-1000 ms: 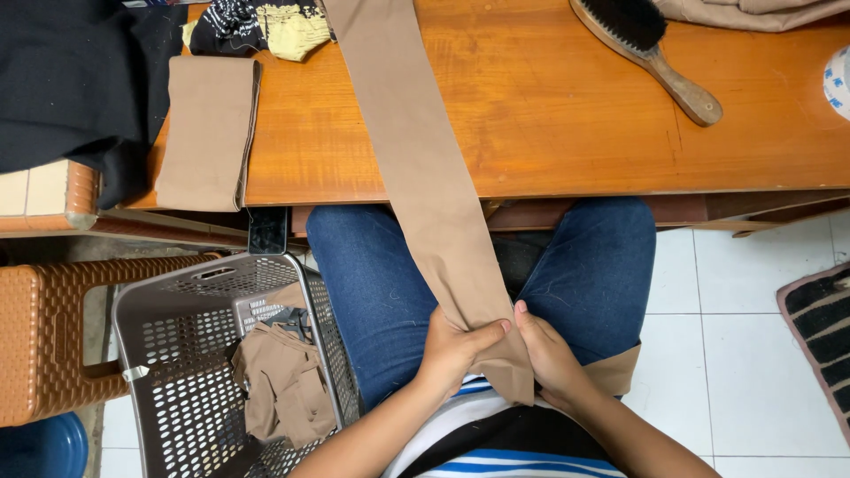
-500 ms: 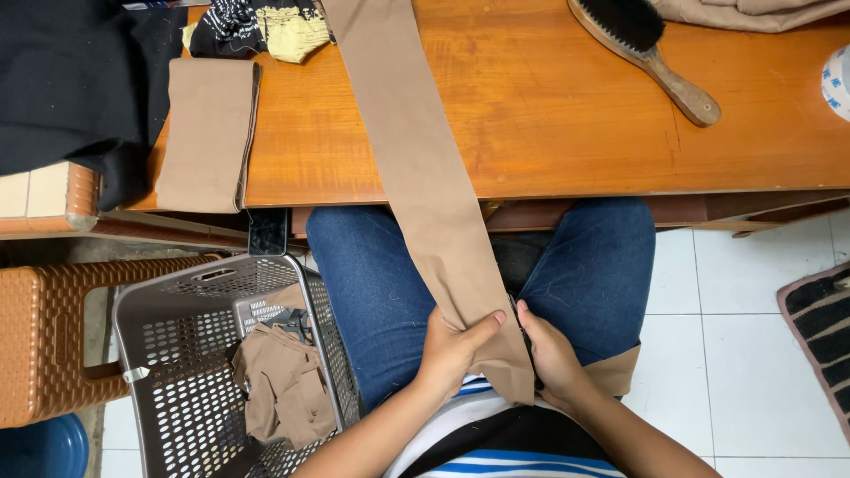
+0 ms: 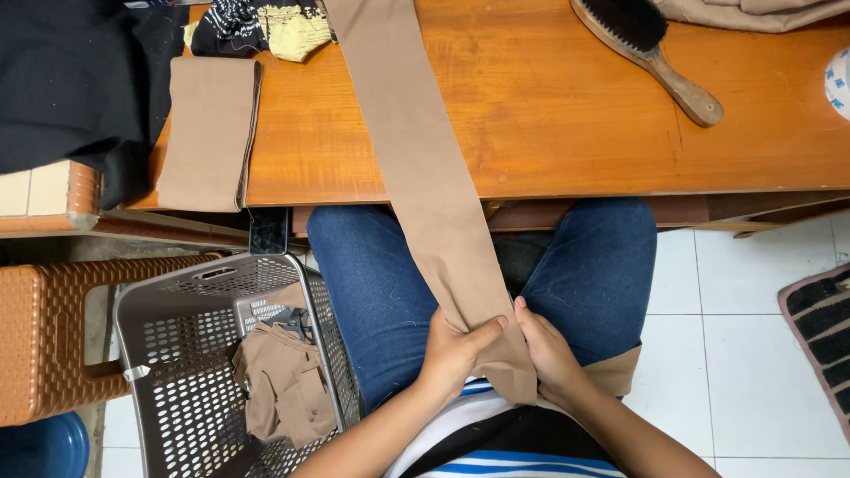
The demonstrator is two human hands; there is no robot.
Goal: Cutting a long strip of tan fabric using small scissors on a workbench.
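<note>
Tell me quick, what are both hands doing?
Left hand: closed, gripping the tan cloth.
Right hand: closed, gripping the same cloth.

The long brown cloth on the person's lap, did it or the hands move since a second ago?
Hardly at all. Both hands, left hand and right hand, keep pinching the lower end of the tan cloth strip on the lap; the thumbs shifted only slightly. The strip still runs up over the wooden table. The folded tan piece, the brush and the grey basket stayed put.
</note>
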